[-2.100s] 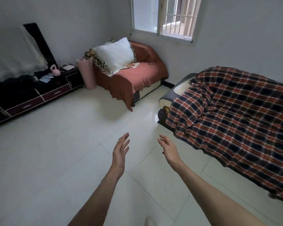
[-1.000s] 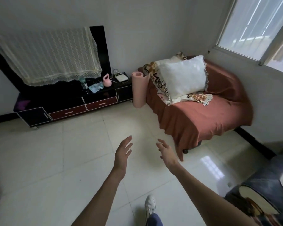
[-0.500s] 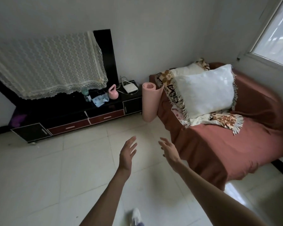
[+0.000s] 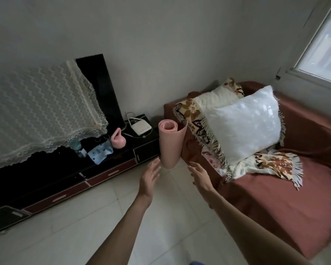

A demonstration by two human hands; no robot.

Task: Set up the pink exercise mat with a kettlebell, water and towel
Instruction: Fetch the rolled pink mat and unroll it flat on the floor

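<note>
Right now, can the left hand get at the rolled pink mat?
Probably yes. The left hand is open just short of the rolled pink mat, which stands upright between cabinet and sofa, nothing between them.

No text, label, brand, number or sign can be read anywhere in view. The blue cloth (image 4: pixel 100 153) at about 9 o'clock carries small dark marks, too blurred to tell whether they are letters or a pattern. The white box (image 4: pixel 141 127) at about 11 o'clock shows no legible marking.
</note>
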